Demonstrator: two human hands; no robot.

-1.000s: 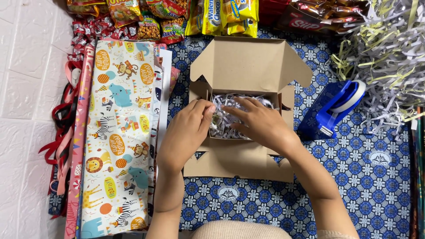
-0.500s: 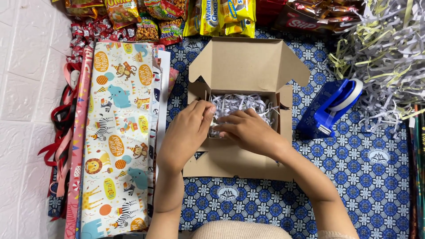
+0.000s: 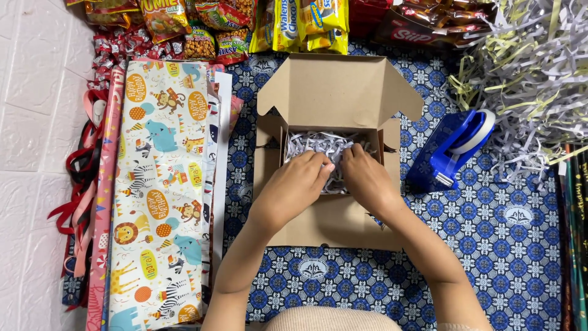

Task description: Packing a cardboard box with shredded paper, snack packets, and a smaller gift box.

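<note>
Both hands were down inside the box, so starting there. The left hand (image 3: pixel 298 182) was curled, knuckles up, fingertips pushed into the shredded paper (image 3: pixel 318 147), and the right hand (image 3: pixel 367 178) was doing much the same beside it, fingers bent and buried in the filler. They were nearly touching in the middle. Couldn't tell whether either was actually pinching a clump or just pressing it flat, since the fingertips were hidden in the strips.

The shred sat in the well of the open cardboard box (image 3: pixel 334 92), which lay on the blue patterned cloth (image 3: pixel 502 245) with its lid flap folded back. That stuff looked weightless and springy; probably best scooped in loose handfuls with cupped fingers, since single strips would just slide out. The box itself looked light but stiff enough, likely better held by the side walls than by the floppy flaps.

Further out: a blue tape dispenser (image 3: pixel 450 147) just right of the box, a big heap of more shredded strips (image 3: pixel 527 79) beyond it, animal-print wrapping paper (image 3: pixel 159 184) to the left, red ribbon (image 3: pixel 79 165) past that, and snack packets (image 3: pixel 245 21) along the top.
</note>
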